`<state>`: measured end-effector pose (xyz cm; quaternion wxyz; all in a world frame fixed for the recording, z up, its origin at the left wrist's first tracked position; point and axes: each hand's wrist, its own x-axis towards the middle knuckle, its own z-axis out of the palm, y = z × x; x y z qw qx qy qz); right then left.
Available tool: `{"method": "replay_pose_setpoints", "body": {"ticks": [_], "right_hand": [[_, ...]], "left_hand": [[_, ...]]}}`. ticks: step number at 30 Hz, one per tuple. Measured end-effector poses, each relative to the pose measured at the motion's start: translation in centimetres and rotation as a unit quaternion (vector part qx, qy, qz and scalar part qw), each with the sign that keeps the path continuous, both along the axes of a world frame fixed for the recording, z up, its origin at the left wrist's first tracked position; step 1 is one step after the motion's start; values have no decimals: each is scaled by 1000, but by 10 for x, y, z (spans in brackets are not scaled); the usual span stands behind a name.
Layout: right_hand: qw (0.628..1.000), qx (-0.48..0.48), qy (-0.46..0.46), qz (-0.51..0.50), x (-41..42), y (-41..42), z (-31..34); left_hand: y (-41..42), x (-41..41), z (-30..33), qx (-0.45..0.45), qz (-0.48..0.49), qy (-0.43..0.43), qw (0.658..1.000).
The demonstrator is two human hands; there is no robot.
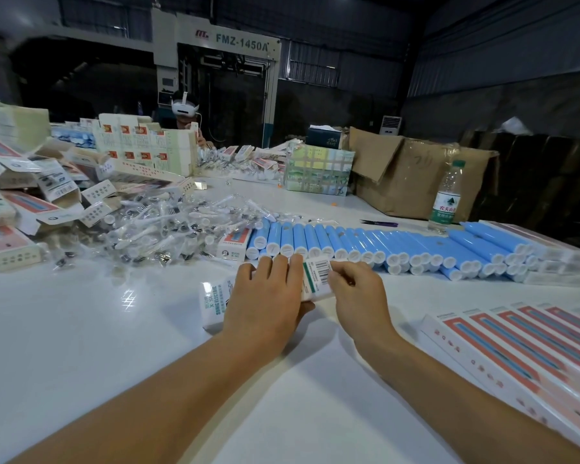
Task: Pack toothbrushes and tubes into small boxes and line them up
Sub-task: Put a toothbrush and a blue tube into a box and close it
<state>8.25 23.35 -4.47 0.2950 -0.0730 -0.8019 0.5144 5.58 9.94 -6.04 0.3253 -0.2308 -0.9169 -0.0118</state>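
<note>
Holding a small white box [310, 279] flat on the white table [81, 329], the left hand [265, 303] lies over its middle, fingers fairly straight on top and the thumb tucked against the near edge, so it pins the carton in place. Right hand [355, 286] works the barcode end, fingers curled in and pinching at the flap there (probably tucking it closed, though the flap itself is hidden under the fingers). Box sits just in front of the row of blue tubes [365, 246], which lie side by side with white caps facing the person, handy for the next grab. Bagged toothbrush heads [168, 226] are heaped to the left of the tubes, with loose open cartons [47, 195] piled further left as supply. Finished long boxes [516, 349] are lined up edge to edge at the right, so this one likely joins them once shut. Beyond the tubes stand a water bottle [446, 195] and a brown cardboard carton [416, 175]. Another person [185, 112] works at the far end.
</note>
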Motion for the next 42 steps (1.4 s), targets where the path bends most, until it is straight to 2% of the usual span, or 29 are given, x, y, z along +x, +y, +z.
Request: {"method": "replay_pose_setpoints", "body": {"ticks": [4, 7, 8, 10, 11, 12, 13, 14, 15, 18, 21, 23, 25, 27, 29, 31, 33, 34, 37, 42], "right_hand": [[999, 38, 12, 20, 2, 1, 1], [996, 65, 46, -41, 1, 11, 8], [996, 24, 50, -69, -2, 15, 11], [984, -173, -3, -51, -4, 21, 18], [951, -307, -43, 16, -4, 20, 19], [897, -422, -87, 100, -4, 18, 18], [851, -488, -110, 162, -2, 15, 18], [829, -511, -108, 202, -1, 12, 16], [835, -496, -98, 217, -2, 10, 14], [915, -370, -56, 150, -4, 4, 8], [990, -116, -43, 63, -2, -3, -2], [996, 77, -45, 22, 1, -10, -6], [986, 157, -52, 2, 0, -13, -9], [986, 159, -43, 2, 1, -12, -9], [992, 111, -42, 30, 4, -11, -7], [994, -55, -47, 80, 4, -10, -2], [964, -228, -57, 127, 3, -6, 5], [951, -267, -61, 144, 3, -2, 8], [937, -306, -59, 161, 4, 1, 9], [944, -296, -38, 141, 4, 2, 8]], "left_hand": [[0, -3, 2, 19, -3, -15, 1000], [-3, -6, 5, 40, 0, -18, 999], [-4, -7, 5, 46, 0, -16, 999], [-7, -7, 6, 54, -1, -16, 998], [-7, -7, 6, 52, -2, -16, 999], [-7, -6, 5, 46, -3, -16, 999], [-5, -6, 5, 36, -6, -17, 999], [-4, -6, 4, 26, -8, -19, 999], [-3, -6, 4, 17, -8, -21, 1000], [-1, -6, 3, -2, -7, -31, 1000], [1, -3, 4, -16, -9, -28, 999], [1, 1, 5, -30, -6, -16, 999], [2, 6, 7, -38, -8, -18, 999], [2, 7, 6, -41, -9, -21, 999], [2, 6, 6, -45, -9, -19, 999], [0, 3, 6, -45, -9, -19, 999], [-1, 0, 5, -41, -6, -21, 999], [-1, -1, 4, -37, -2, -20, 999], [-1, -2, 3, -34, 1, -14, 999], [-2, -3, 4, -22, -8, -3, 1000]]}}
